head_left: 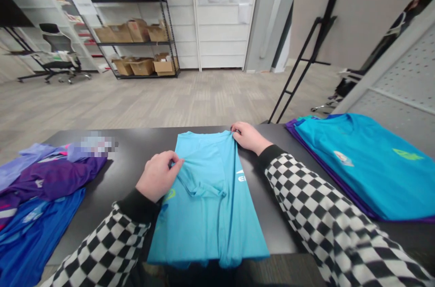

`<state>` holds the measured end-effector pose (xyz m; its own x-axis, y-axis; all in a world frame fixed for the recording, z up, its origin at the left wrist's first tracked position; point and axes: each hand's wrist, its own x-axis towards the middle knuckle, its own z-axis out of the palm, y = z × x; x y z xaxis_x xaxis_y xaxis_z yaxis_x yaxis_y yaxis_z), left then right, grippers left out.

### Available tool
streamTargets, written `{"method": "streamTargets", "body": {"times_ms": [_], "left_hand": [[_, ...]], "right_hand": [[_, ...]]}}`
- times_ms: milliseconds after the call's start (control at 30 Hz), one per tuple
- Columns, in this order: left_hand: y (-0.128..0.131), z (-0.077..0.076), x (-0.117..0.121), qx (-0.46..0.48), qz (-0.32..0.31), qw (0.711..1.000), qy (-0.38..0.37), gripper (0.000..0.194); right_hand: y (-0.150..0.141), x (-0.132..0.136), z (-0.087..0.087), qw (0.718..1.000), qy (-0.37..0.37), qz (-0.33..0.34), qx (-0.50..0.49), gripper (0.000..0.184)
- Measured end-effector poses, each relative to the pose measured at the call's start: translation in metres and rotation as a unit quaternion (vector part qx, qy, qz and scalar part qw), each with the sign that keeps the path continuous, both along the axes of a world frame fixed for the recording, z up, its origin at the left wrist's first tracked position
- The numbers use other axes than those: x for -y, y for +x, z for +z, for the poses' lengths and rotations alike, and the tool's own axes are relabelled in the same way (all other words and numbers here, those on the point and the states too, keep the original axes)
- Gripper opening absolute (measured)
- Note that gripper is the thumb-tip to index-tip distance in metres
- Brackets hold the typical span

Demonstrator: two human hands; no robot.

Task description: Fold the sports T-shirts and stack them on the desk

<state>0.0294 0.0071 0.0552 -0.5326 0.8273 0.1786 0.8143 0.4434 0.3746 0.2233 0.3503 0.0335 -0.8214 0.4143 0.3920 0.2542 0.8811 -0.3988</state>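
Note:
A light blue T-shirt (210, 219) lies on the dark table (122, 187) in front of me, its sides folded inward and its lower edge hanging slightly over the near side. My left hand (159, 174) pinches a fold of the sleeve at the shirt's left side, fingers closed on the cloth. At the far right corner, by the shoulder, my right hand (249, 136) grips the shirt's edge between thumb and fingers. White lettering shows on the right side of the shirt, partly folded out of sight.
A stack of folded shirts (370, 165), blue over purple, lies on the right of the table. Crumpled purple and blue shirts (50, 178) are heaped at the left. Beyond the table stand a black metal frame (306, 60), a shelf with cardboard boxes (136, 31) and an office chair (57, 49).

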Motion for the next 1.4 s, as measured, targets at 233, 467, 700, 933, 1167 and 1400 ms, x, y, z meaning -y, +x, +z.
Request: {"method": "streamTargets", "body": {"times_ms": [233,467,700,933,1167,1400], "left_hand": [[-0.009,0.006,0.005,0.017,0.042,0.997,-0.057,0.025],[-0.005,0.010,0.002,-0.020,0.073,0.995,-0.067,0.026],[0.058,0.030,0.014,-0.105,-0.134,0.978,0.118,0.020],[0.097,0.024,0.009,-0.080,-0.254,0.964,-0.021,0.013],[0.090,0.026,0.031,-0.076,-0.275,0.958,0.000,0.017],[0.078,0.020,0.047,-0.025,-0.210,0.973,0.089,0.026]], "right_hand": [[-0.001,0.002,0.001,1.000,0.003,-0.015,0.009,0.021],[-0.002,0.004,0.000,0.999,0.019,-0.027,0.023,0.029],[0.000,0.005,0.001,0.999,0.019,-0.022,0.030,0.029],[0.000,0.002,-0.002,0.999,0.032,-0.026,0.035,0.027],[0.000,0.003,0.000,0.998,0.029,-0.024,0.041,0.027],[0.000,0.003,0.000,0.999,0.030,-0.020,0.040,0.025]]}}
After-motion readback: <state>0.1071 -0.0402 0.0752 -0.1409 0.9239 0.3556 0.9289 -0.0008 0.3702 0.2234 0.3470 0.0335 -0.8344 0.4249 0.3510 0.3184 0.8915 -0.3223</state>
